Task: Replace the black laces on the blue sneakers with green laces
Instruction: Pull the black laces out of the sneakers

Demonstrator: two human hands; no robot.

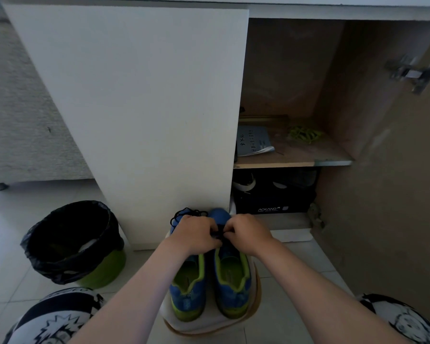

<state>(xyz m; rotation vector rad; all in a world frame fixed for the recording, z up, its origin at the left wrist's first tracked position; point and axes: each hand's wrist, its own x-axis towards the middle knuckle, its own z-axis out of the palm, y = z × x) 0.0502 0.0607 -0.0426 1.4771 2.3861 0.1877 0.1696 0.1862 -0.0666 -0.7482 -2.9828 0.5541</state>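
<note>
Two blue sneakers with green lining stand side by side on a pale stool in front of me, the left sneaker and the right sneaker. My left hand and my right hand meet over the right sneaker's lacing and pinch its black lace. A loose black lace lies piled on the left sneaker's toe. A bundle of green laces lies on the shelf inside the open cabinet.
A white cabinet door stands shut right behind the sneakers. The right door is swung open. A booklet lies on the shelf, and a black shoe box sits below. A green bin with a black bag stands at the left.
</note>
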